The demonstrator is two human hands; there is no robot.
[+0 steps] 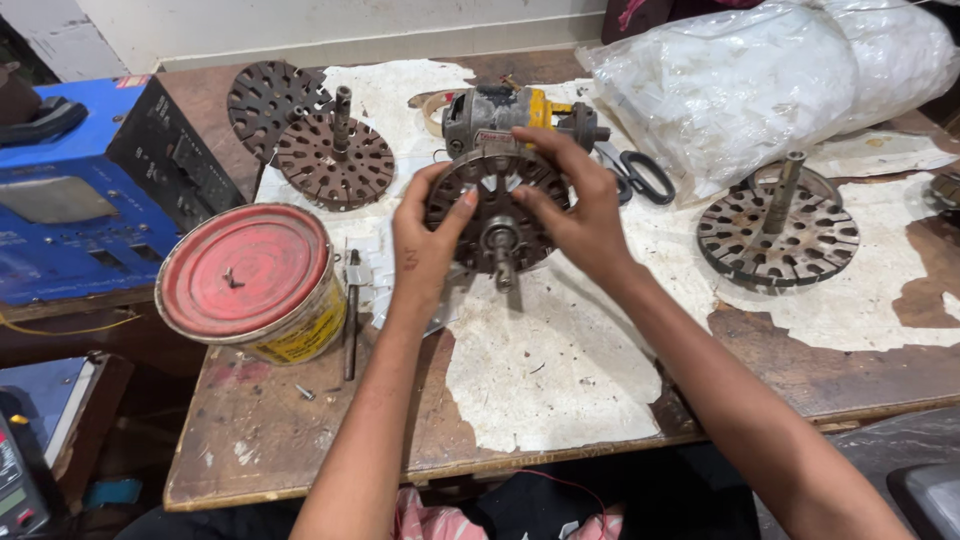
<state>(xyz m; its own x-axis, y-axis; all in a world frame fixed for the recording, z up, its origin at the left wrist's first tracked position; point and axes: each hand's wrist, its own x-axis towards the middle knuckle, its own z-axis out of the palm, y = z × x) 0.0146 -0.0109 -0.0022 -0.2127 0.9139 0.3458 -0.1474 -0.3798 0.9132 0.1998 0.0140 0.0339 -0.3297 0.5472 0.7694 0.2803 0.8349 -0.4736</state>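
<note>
Hands meet over the middle of a worn wooden table (560, 400), whose brown top is patched with torn, peeling white paper. Between them is a round, dark metal slotted motor core with a short steel shaft (497, 222), held up just above the table and tilted toward the camera. The left hand (425, 240) clasps its left rim, thumb across the face, fingers curled behind. The right hand (580, 210) closes over its upper right rim, with the fingers spread on the front. Both grips are closed firmly on the core.

Just behind the core sits a grey and yellow motor-driven tool (510, 115), with black-handled scissors (640, 178) to the right of the core. Left of the core and farther back lie a brown slotted disc with an upright shaft (335, 160) and a flat dark perforated plate (268, 100). Left of the core and nearer the camera stands a yellow tin with a red lid (250, 280), a thin metal rod (351, 315) lying beside it. Well right of the core rests another slotted disc with a tilted shaft (778, 235), and behind that a bulging clear plastic bag (770, 75). Far left of the core, off the table, stands a blue metal instrument box (75, 210). A pale wall (300, 25) runs behind the table.
</note>
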